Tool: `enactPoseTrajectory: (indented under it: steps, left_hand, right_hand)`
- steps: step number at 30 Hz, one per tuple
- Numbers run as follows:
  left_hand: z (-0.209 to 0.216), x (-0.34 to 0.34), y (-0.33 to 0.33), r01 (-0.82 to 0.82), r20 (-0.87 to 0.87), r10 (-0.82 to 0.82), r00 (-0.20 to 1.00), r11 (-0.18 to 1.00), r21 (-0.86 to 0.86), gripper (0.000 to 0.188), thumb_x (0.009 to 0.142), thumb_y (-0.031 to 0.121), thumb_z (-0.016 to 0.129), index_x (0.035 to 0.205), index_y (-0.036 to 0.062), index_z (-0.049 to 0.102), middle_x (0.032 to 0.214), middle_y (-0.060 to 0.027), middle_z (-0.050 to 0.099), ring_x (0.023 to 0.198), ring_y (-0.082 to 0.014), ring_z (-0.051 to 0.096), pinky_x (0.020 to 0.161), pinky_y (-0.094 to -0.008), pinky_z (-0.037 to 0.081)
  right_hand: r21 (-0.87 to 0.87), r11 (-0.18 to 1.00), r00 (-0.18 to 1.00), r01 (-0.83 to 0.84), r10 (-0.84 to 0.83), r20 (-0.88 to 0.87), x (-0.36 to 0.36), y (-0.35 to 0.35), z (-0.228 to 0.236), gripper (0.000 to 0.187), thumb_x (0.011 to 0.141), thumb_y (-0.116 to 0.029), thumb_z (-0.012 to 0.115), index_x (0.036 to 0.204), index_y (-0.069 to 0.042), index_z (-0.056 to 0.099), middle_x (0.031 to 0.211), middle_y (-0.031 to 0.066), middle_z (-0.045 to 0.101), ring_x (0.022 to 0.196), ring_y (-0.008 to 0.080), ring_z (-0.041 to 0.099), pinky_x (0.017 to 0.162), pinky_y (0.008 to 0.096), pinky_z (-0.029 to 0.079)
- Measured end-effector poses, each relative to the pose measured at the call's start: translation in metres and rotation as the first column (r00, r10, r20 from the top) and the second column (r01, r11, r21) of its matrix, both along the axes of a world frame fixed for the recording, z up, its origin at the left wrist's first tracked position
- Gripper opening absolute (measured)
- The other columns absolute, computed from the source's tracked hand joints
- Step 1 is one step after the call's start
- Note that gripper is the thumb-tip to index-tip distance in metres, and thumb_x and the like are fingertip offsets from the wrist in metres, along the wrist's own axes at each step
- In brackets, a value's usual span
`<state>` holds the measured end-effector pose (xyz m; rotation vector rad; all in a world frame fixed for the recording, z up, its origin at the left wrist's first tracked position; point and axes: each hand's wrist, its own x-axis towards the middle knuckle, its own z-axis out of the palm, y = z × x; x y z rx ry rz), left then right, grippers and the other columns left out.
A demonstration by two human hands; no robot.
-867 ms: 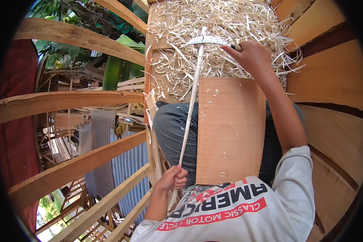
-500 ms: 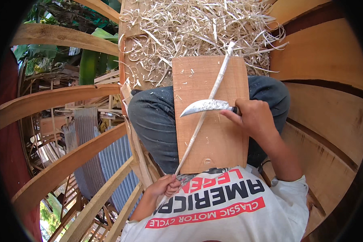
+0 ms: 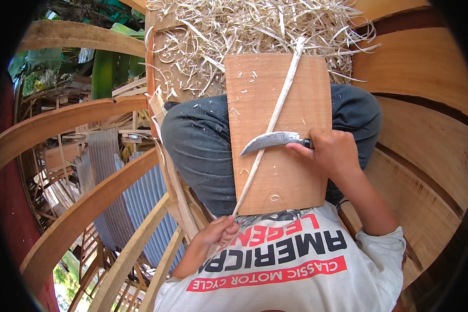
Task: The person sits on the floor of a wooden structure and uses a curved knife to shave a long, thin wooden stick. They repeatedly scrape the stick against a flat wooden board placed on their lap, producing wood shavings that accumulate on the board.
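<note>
A flat wooden board (image 3: 296,182) rests across my lap. Over it, slantwise, runs a thin pale stick (image 3: 282,99), its far end beyond the board's top edge. My left hand (image 3: 219,231) is closed round the near end of the stick, close to my shirt. My right hand (image 3: 332,151) grips the dark handle of a curved knife (image 3: 270,140). The blade points left and lies across the stick, around the middle of the board. A few small wood curls (image 3: 274,198) are scattered on the board.
Beyond the board a thick heap of pale wood shavings (image 3: 265,26) covers the planks. Wooden slats (image 3: 88,119) form an open railing at my left, with corrugated metal sheets (image 3: 148,208) below. A plank wall (image 3: 426,140) stands close on my right. My bent legs (image 3: 197,151) flank the board.
The view has shifted a little. The knife still crosses the stick in about the same place, its blade tilted slightly differently. Both hands keep their hold.
</note>
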<state>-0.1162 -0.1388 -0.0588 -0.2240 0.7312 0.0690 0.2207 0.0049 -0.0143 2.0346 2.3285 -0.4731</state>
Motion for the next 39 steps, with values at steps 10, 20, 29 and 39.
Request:
enactPoseTrajectory:
  steps: [10, 20, 29, 39]
  left_hand:
    - [-0.009, 0.008, -0.01, 0.16, -0.136, -0.134, 0.982, 0.967, 0.2, 0.052, 0.097, 0.054, 0.03, 0.06, 0.0178, 0.025, 0.047, 0.0106, 0.022, 0.037, -0.0015, 0.015, 0.033, -0.0205, 0.01]
    - [-0.007, -0.002, -0.015, 0.216, -0.157, -0.183, 0.97, 0.95, 0.227, 0.052, 0.095, 0.056, 0.034, 0.06, 0.0179, 0.029, 0.048, 0.0105, 0.023, 0.038, -0.0023, 0.015, 0.034, -0.0213, 0.011]
    - [0.005, 0.007, 0.001, 0.217, -0.189, -0.162, 0.969, 0.921, 0.325, 0.051, 0.098, 0.05, 0.034, 0.06, 0.0155, 0.032, 0.053, 0.0097, 0.029, 0.045, -0.0021, 0.026, 0.041, -0.0192, 0.021]
    - [0.014, 0.018, 0.016, 0.344, -0.285, -0.23, 0.93, 0.814, 0.467, 0.051, 0.099, 0.047, 0.03, 0.063, 0.0116, 0.039, 0.061, 0.0089, 0.037, 0.058, -0.0022, 0.032, 0.052, -0.02, 0.03]
  right_hand:
    - [0.101, 0.981, 0.964, 0.163, -0.181, 0.196, 0.04, 0.061, -0.005, 0.063, 0.08, -0.063, 0.054, 0.061, -0.003, 0.061, 0.052, 0.0133, 0.057, 0.052, 0.0281, 0.061, 0.049, 0.039, 0.048]
    - [0.097, 0.859, 0.858, 0.503, -0.51, 0.068, 0.11, 0.106, -0.011, 0.07, 0.084, -0.063, 0.049, 0.064, 0.003, 0.06, 0.063, 0.0235, 0.058, 0.064, 0.0389, 0.06, 0.058, 0.0456, 0.046]
    - [0.028, 0.99, 0.986, 0.137, -0.139, 0.089, 0.019, 0.034, -0.009, 0.062, 0.076, -0.062, 0.06, 0.054, -0.003, 0.06, 0.05, 0.0145, 0.056, 0.044, 0.0286, 0.057, 0.042, 0.0361, 0.044]
    - [0.167, 0.983, 0.97, 0.079, -0.114, 0.213, 0.04, 0.093, -0.029, 0.071, 0.076, -0.07, 0.052, 0.056, -0.003, 0.06, 0.053, 0.0129, 0.058, 0.05, 0.0268, 0.061, 0.047, 0.0349, 0.049]
